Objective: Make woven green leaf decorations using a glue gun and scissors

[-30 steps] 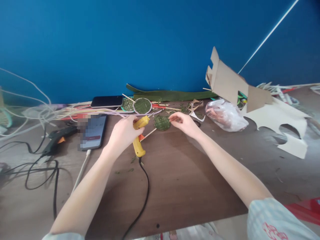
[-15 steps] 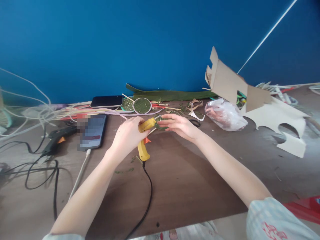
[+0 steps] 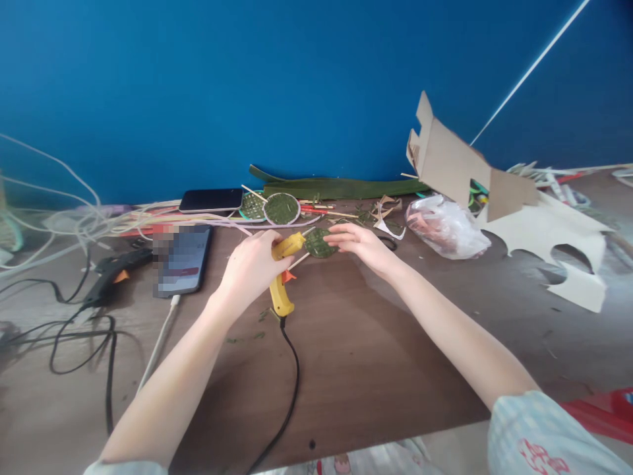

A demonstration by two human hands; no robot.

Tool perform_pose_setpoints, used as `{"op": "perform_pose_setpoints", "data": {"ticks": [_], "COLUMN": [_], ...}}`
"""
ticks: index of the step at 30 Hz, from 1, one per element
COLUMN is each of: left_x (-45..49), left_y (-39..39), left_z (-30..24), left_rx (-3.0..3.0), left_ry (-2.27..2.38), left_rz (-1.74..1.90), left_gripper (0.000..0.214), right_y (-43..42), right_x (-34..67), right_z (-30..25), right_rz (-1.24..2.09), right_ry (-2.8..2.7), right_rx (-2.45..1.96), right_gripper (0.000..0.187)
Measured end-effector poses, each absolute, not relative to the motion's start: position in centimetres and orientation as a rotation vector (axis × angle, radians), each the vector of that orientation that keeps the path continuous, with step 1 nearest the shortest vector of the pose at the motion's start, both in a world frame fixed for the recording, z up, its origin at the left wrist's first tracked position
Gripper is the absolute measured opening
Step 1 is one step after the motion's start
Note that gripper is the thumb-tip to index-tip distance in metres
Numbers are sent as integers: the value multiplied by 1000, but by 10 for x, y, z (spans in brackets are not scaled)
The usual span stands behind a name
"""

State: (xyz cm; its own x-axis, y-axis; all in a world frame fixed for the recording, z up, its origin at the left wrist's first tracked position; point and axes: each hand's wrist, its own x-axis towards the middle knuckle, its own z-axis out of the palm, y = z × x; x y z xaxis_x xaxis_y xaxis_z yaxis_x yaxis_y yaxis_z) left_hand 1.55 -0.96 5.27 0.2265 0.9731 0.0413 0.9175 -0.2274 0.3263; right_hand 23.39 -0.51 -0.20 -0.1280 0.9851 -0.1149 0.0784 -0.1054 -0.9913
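My left hand point(image 3: 253, 265) is closed around a yellow glue gun point(image 3: 281, 297), its nozzle pointing right and its black cord running down toward the table's front edge. Just past the nozzle is a round green woven disc point(image 3: 318, 244), with a thin pale stick point(image 3: 299, 260) beside its lower left. The fingers of my right hand point(image 3: 363, 247) are stretched out and spread at the disc's right edge; whether they touch it I cannot tell. My right thumb is hidden.
To the left lie a black glue gun point(image 3: 106, 277), a phone point(image 3: 185, 260) on a white cable, and tangled pale strips point(image 3: 93, 221). Behind are a round green piece with a white rim point(image 3: 281, 208) and long green leaves point(image 3: 341, 189). Plastic bag point(image 3: 448, 227) and cut cardboard point(image 3: 455, 158) stand right.
My right hand has shifted slightly right, uncovering more of the green disc, which now shows its face. The glue gun has moved a little left and down with my left hand.
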Motion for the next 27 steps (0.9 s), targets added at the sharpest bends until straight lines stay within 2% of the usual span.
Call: {"op": "perform_pose_setpoints", "data": {"ticks": [6, 14, 19, 27], "left_x": [11, 12, 7, -2], "left_y": [-4, -5, 2, 14], "left_z": [50, 49, 42, 32], "left_rx": [2246, 2258, 2284, 2259], "left_ry": [1842, 1835, 1895, 2011], "left_rz": [321, 286, 107, -52], "left_gripper": [32, 35, 35, 33], "right_y": [-1, -3, -2, 8], "right_x": [238, 227, 217, 204], "right_z": [-9, -26, -27, -27], "right_rz": [1179, 644, 568, 577], "right_ry": [-1482, -1902, -1974, -2000], "right_rx": [-1270, -1381, -1357, -1411], "right_gripper": [32, 16, 9, 9]}}
